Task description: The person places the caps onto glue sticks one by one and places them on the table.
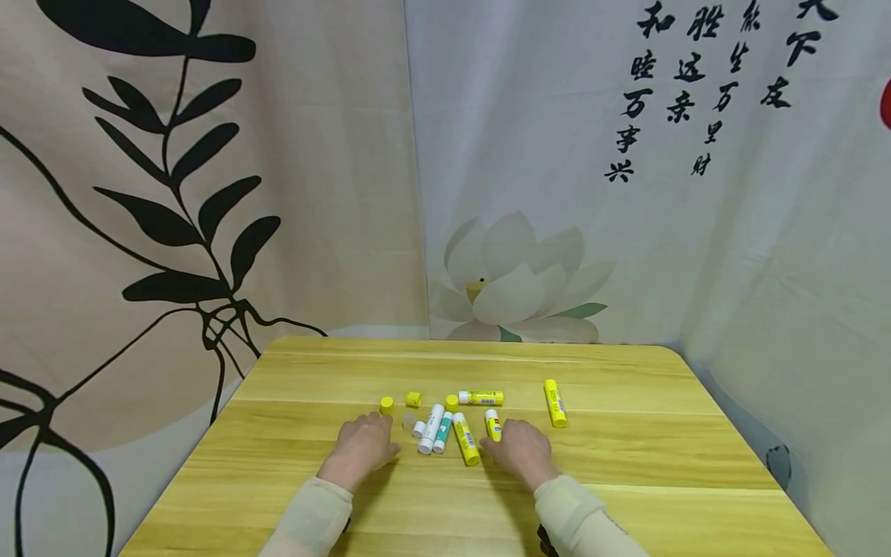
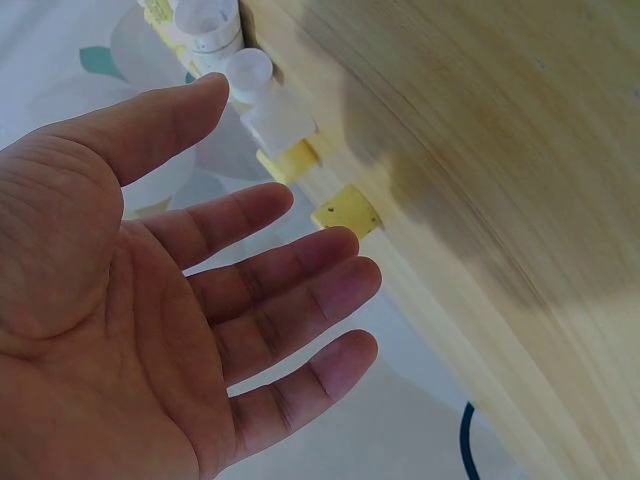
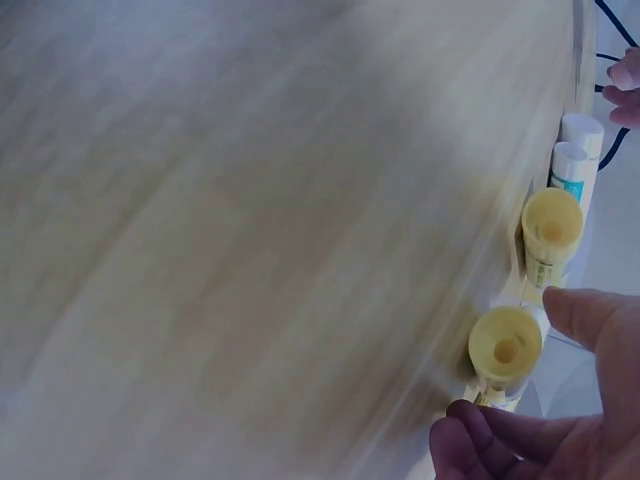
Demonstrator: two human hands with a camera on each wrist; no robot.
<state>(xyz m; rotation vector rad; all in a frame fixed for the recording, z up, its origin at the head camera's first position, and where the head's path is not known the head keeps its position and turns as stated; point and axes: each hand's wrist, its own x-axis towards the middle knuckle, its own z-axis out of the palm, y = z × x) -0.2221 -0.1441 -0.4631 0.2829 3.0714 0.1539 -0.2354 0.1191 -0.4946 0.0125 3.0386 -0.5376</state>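
My left hand (image 1: 362, 447) reaches over the table, its fingers spread and palm bare in the left wrist view. Past its fingertips stands a yellow cap (image 1: 387, 405). On the right, my right hand (image 1: 520, 450) is beside a short yellow glue stick (image 1: 493, 425). In the right wrist view that stick's yellow base (image 3: 505, 345) appears between thumb and fingers, without a closed grip around it. Between the hands lie another yellow glue stick (image 1: 465, 439), a white glue stick (image 1: 431, 429) and a teal-and-white one (image 1: 442, 432).
Behind them lies a yellow glue stick with a white end (image 1: 480, 398); another yellow stick (image 1: 555, 403) is farther right. Two more yellow caps (image 1: 414, 399), a white cap (image 1: 418, 428) and a translucent cap (image 1: 408, 421) are near the left hand. A curtain hangs beyond the wooden table (image 1: 661, 449).
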